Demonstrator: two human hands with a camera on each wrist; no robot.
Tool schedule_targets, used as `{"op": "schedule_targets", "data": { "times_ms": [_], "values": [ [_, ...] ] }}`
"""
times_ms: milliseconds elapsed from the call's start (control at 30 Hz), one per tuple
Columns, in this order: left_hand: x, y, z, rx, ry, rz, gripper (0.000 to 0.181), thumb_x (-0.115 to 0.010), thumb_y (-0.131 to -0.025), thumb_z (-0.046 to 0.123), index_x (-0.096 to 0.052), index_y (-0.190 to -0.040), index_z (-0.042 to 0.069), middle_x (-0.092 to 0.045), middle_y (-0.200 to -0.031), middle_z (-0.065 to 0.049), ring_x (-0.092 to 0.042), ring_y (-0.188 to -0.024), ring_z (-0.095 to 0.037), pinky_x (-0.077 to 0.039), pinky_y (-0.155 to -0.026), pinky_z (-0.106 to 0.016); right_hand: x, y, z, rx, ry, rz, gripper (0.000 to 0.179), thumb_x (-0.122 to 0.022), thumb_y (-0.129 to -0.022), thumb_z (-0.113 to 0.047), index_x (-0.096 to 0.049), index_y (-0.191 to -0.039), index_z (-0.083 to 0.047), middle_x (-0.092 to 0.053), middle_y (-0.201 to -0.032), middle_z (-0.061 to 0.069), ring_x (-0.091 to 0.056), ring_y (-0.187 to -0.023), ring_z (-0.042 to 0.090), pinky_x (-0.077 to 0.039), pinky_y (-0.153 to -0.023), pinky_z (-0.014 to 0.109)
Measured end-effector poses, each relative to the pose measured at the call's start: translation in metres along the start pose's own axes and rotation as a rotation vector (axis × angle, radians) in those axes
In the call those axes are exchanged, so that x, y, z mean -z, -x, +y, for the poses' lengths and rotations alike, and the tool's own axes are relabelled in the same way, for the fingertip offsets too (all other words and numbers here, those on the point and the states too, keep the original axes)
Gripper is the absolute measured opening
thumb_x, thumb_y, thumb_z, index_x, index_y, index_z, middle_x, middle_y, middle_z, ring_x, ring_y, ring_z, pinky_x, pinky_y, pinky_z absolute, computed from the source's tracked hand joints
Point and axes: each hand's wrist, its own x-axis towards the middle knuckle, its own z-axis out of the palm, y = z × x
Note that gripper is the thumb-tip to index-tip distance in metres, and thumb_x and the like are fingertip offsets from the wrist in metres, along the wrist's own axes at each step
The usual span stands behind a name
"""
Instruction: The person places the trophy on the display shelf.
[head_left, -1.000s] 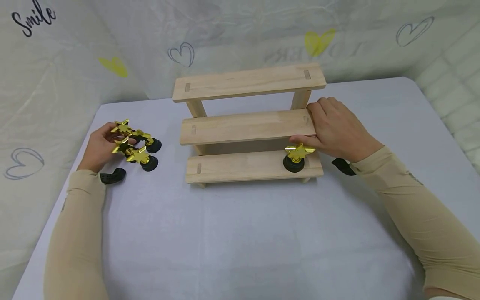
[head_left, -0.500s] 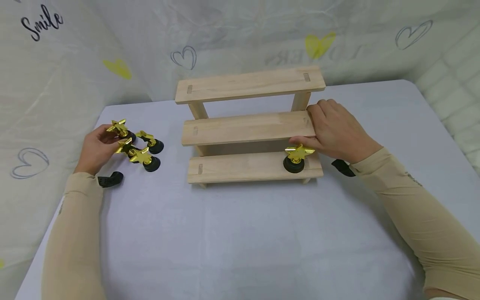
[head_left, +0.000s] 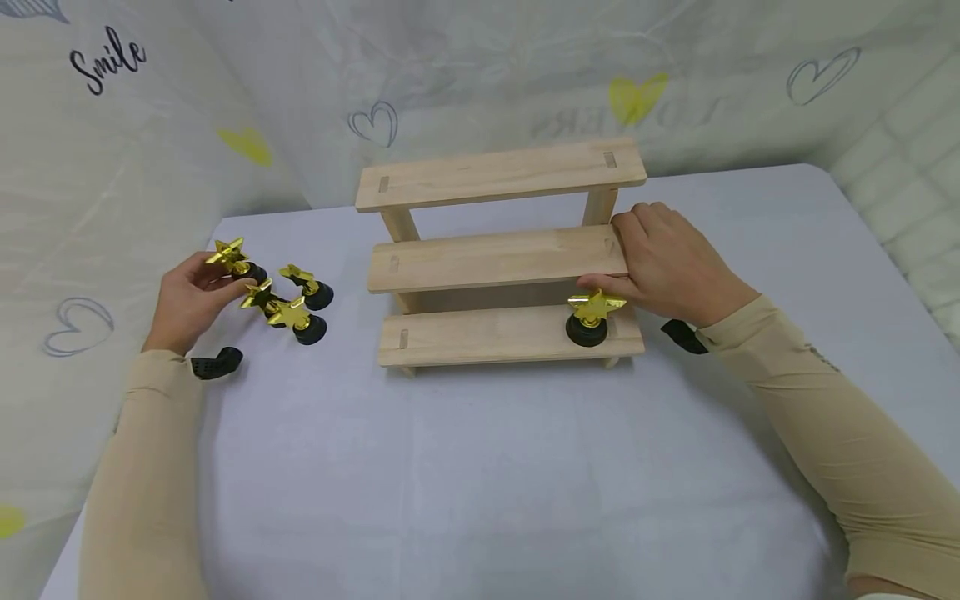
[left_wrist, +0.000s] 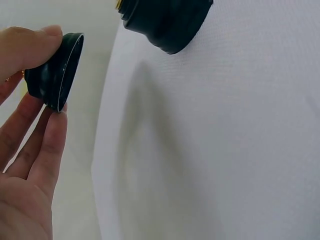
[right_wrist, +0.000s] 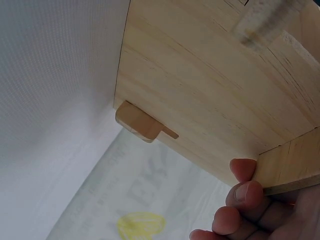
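My left hand (head_left: 187, 304) pinches a gold star trophy (head_left: 228, 252) by its round black base (left_wrist: 57, 72) between thumb and fingers. In the left wrist view this base is tilted, its underside edge facing the table. Close beside it are three more star trophies (head_left: 300, 312) with black bases. My right hand (head_left: 671, 262) grips the right end of the middle step of a three-step wooden shelf (head_left: 495, 258), fingertips (right_wrist: 245, 192) curled at the board's edge. On the bottom step's right end stands another gold star trophy (head_left: 588, 317), just below the right thumb.
A white cloth covers the table (head_left: 480, 467). Behind it hangs a pale curtain (head_left: 487, 75) printed with hearts and words. Both wrists carry a black camera piece (head_left: 217, 364). The shelf's top step (head_left: 498, 172) stands at the back, near the curtain.
My left hand has drawn its trophy slightly left, away from the others, which now stand more apart from it. The right hand keeps its grip on the shelf. The head view has shifted a little.
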Motion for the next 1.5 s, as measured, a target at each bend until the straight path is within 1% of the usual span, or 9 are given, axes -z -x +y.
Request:
{"op": "schedule_targets", "data": {
  "times_ms": [200,333,500,633,800,1033,1200,1400,1500],
  "values": [
    [0.005,0.000,0.001,0.019,-0.040,-0.002,0.059,-0.078,-0.091,0.041,-0.056,-0.142,0.020,-0.055,-0.117,0.026,-0.055,-0.108,0.007,-0.048,-0.088,0.002,-0.003,-0.004,0.001,0.001,-0.003,-0.009,0.103,-0.021,-0.092,-0.088,-0.055,-0.087,0.009,-0.047,-0.071,0.016,-0.043,-0.063,0.033,-0.042,-0.064,0.044],
    [0.008,0.001,0.002,0.032,-0.056,-0.004,0.060,-0.077,-0.091,0.043,-0.055,-0.143,0.020,-0.054,-0.118,0.026,-0.054,-0.109,0.007,-0.050,-0.088,0.000,-0.007,-0.006,0.003,-0.002,-0.009,-0.028,0.103,-0.023,-0.092,-0.088,-0.055,-0.089,0.009,-0.048,-0.072,0.016,-0.044,-0.064,0.033,-0.042,-0.064,0.043],
    [0.010,-0.001,0.002,0.006,-0.029,0.010,0.057,-0.080,-0.091,0.038,-0.058,-0.139,0.018,-0.057,-0.111,0.026,-0.057,-0.101,0.011,-0.048,-0.082,0.003,-0.009,-0.008,0.005,-0.012,-0.016,-0.036,0.102,-0.029,-0.091,-0.089,-0.056,-0.089,0.010,-0.049,-0.072,0.016,-0.044,-0.064,0.032,-0.042,-0.064,0.042],
    [0.013,-0.002,0.004,-0.014,-0.007,0.023,0.054,-0.080,-0.091,0.033,-0.058,-0.137,0.016,-0.059,-0.108,0.026,-0.059,-0.097,0.013,-0.047,-0.081,0.003,-0.011,-0.009,0.006,-0.015,-0.014,-0.036,0.101,-0.032,-0.091,-0.088,-0.056,-0.090,0.009,-0.050,-0.073,0.016,-0.045,-0.065,0.032,-0.043,-0.065,0.042],
    [0.017,-0.002,0.009,-0.015,-0.011,0.034,0.052,-0.080,-0.091,0.033,-0.058,-0.137,0.019,-0.058,-0.108,0.026,-0.060,-0.095,0.012,-0.047,-0.080,0.004,-0.012,-0.012,0.006,-0.023,-0.014,-0.051,0.100,-0.035,-0.091,-0.088,-0.056,-0.091,0.009,-0.051,-0.074,0.017,-0.046,-0.066,0.032,-0.043,-0.065,0.042],
    [0.024,-0.002,0.017,-0.040,0.023,0.057,0.052,-0.081,-0.091,0.026,-0.060,-0.137,0.013,-0.061,-0.106,0.026,-0.062,-0.095,0.012,-0.048,-0.080,0.003,-0.015,-0.015,0.008,-0.019,-0.014,-0.043,0.100,-0.033,-0.091,-0.088,-0.057,-0.091,0.010,-0.051,-0.074,0.017,-0.047,-0.066,0.033,-0.043,-0.065,0.043],
    [0.027,0.000,0.022,-0.023,0.019,0.052,0.051,-0.080,-0.091,0.029,-0.059,-0.137,0.020,-0.060,-0.108,0.026,-0.060,-0.096,0.013,-0.048,-0.080,0.003,-0.020,-0.017,0.011,-0.013,-0.007,-0.035,0.097,-0.036,-0.091,-0.087,-0.056,-0.089,0.009,-0.050,-0.073,0.016,-0.046,-0.064,0.032,-0.042,-0.062,0.042],
    [0.029,0.001,0.029,-0.031,0.032,0.046,0.053,-0.080,-0.091,0.028,-0.059,-0.139,0.019,-0.061,-0.109,0.025,-0.061,-0.097,0.011,-0.048,-0.081,0.003,-0.023,-0.018,0.012,-0.013,-0.010,-0.039,0.092,-0.044,-0.092,-0.084,-0.055,-0.088,0.007,-0.049,-0.072,0.015,-0.045,-0.063,0.031,-0.041,-0.062,0.041],
    [0.030,0.002,0.033,-0.048,0.037,0.048,0.052,-0.081,-0.091,0.026,-0.059,-0.138,0.019,-0.061,-0.109,0.025,-0.062,-0.097,0.011,-0.049,-0.082,0.003,-0.023,-0.018,0.012,-0.012,-0.010,-0.038,0.093,-0.041,-0.092,-0.085,-0.055,-0.088,0.007,-0.048,-0.072,0.014,-0.045,-0.063,0.031,-0.041,-0.061,0.040]
  ]
}}
